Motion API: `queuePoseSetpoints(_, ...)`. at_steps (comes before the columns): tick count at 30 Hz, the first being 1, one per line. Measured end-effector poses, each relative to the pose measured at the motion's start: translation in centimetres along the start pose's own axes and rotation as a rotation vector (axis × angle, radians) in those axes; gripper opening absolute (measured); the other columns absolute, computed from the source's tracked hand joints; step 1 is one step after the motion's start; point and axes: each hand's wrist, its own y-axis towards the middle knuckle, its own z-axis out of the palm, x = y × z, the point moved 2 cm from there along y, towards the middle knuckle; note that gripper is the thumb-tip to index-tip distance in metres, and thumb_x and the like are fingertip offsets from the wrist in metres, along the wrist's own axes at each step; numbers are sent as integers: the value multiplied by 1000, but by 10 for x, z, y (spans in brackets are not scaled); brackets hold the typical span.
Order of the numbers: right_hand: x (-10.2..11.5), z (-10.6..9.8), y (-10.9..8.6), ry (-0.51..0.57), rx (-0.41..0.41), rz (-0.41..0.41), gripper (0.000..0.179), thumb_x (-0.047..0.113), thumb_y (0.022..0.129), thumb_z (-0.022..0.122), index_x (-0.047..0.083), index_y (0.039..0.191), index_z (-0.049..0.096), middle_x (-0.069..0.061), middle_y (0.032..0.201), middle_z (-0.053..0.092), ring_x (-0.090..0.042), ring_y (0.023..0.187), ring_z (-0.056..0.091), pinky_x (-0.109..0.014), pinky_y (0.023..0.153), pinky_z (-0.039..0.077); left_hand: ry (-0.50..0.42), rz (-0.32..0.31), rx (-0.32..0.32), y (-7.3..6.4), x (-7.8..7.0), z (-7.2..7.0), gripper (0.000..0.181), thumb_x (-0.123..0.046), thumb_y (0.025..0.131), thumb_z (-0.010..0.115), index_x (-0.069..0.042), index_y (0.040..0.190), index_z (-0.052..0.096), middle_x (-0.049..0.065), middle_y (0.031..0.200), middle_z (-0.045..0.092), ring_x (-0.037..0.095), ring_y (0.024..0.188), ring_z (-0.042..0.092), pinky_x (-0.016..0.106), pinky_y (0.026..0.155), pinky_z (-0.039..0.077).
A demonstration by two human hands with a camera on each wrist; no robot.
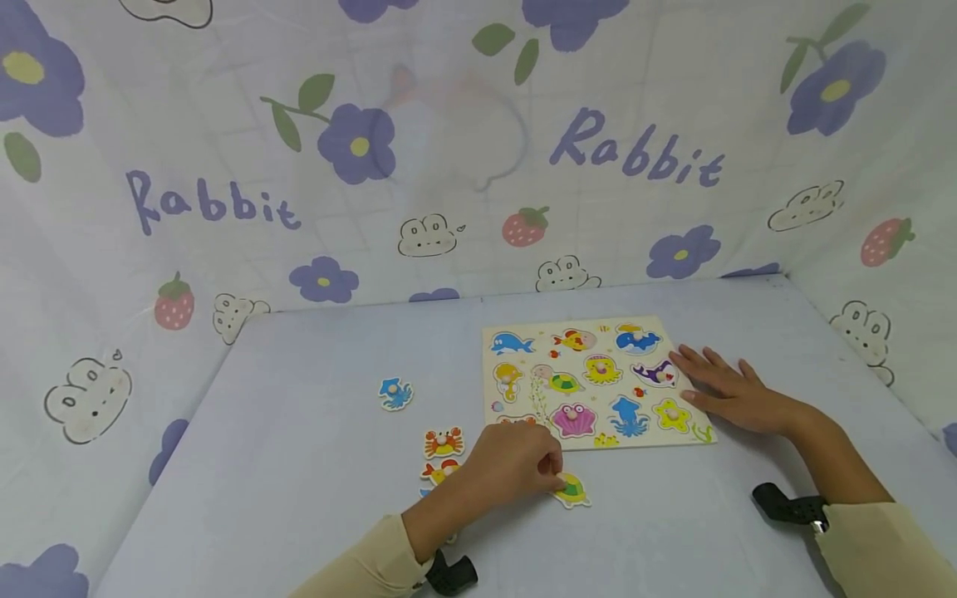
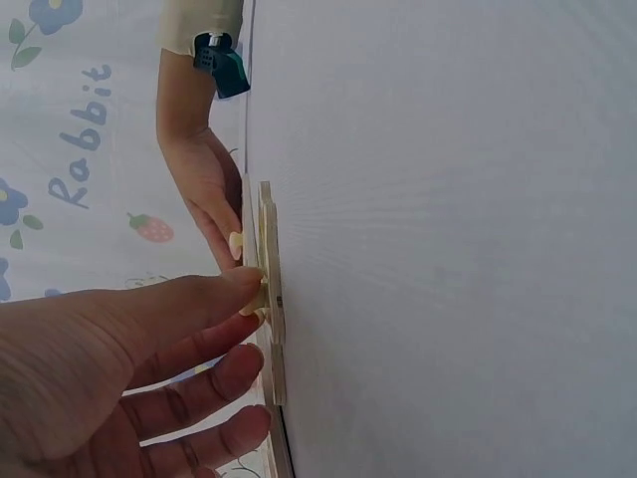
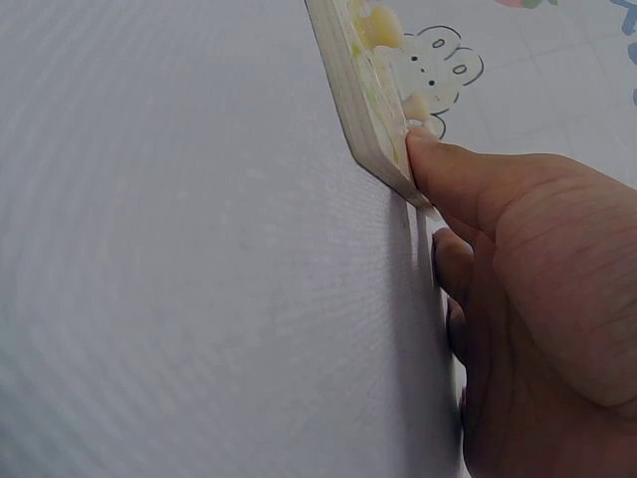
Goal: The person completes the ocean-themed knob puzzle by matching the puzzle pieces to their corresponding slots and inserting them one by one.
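Note:
My left hand (image 1: 512,465) pinches a green and yellow turtle puzzle piece (image 1: 574,492) just in front of the wooden puzzle board (image 1: 598,325). The left wrist view shows thumb and forefinger on the piece's small knob, the other fingers loosely bent. At the board's right edge lies my right hand (image 1: 736,397), fingers spread. In the right wrist view its thumb (image 3: 448,174) touches the board's corner. Sea-animal pictures cover the board, among them a pink shell (image 1: 573,421), a blue squid (image 1: 629,417) and a yellow star (image 1: 672,415). My left hand hides the board's lower left corner.
Left of the board lie a blue octopus-like piece (image 1: 395,394), a crab piece (image 1: 444,443) and a red and yellow fish piece (image 1: 439,472). Further pieces are partly hidden under my left forearm. A printed cloth (image 1: 463,166) hangs behind the table.

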Motion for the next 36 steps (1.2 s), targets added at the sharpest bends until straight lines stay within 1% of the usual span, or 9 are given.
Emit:
queuePoseSetpoints(8,2,-3,0,-15,-5,5,73,45,102,54,18,162,22,-19,168,8,-49,151,-8,-71,109,-18,27,36,-23,1,-2,-3,14,-37,84,84,-27,80,75,-19,66,53,0,65,47,19,58,38)
queuePoseSetpoints(12,1,-2,2,-19,-12,5,74,46,101,54,19,162,22,-19,168,9,-49,151,-8,-72,109,-17,2,6,-23,-2,0,-14,13,-38,85,84,-28,83,76,-19,69,55,0,68,49,21,62,40)
queuePoseSetpoints(15,1,2,3,-19,-10,-2,74,48,101,54,19,162,23,-19,168,10,-50,151,-7,-73,108,-16,-28,-18,-46,-5,4,-25,13,-38,84,84,-28,86,76,-20,72,57,0,71,50,21,65,42)
queuePoseSetpoints(17,0,4,2,-17,-11,-6,74,47,101,54,18,162,24,-19,168,10,-51,151,-6,-73,108,-16,-35,-16,-59,-4,7,-33,13,-38,84,84,-27,88,77,-20,74,58,0,72,51,21,66,42)
queuePoseSetpoints(20,0,1,0,-12,-20,-9,73,46,101,55,17,161,24,-20,167,10,-51,150,-6,-74,108,-15,-20,1,-77,7,12,-44,15,-38,85,83,-26,90,77,-19,75,59,2,74,52,21,66,43)
queuePoseSetpoints(23,0,-1,0,-12,-23,-2,73,45,102,54,17,162,24,-20,167,10,-52,150,-6,-74,108,-15,15,5,-82,24,17,-54,15,-40,86,81,-27,90,76,-18,75,59,4,75,53,22,65,44)
queuePoseSetpoints(26,0,-1,0,-10,-20,4,73,44,102,55,17,162,24,-20,167,10,-51,150,-6,-73,109,-15,49,-3,-86,40,24,-60,14,-41,88,80,-28,90,75,-18,76,59,5,76,53,23,66,44)
queuePoseSetpoints(33,-1,2,-1,-15,-20,2,73,44,101,55,17,161,24,-21,167,11,-51,150,-5,-74,109,-14,56,-6,-101,71,41,-56,14,-40,88,80,-26,89,75,-17,77,61,6,76,55,25,66,45)
queuePoseSetpoints(36,-1,2,-1,-27,-29,2,72,45,101,55,18,161,25,-19,168,11,-51,151,-4,-74,109,-14,65,-28,-122,82,45,-53,16,-39,88,80,-24,91,76,-15,77,62,5,76,55,25,67,45)
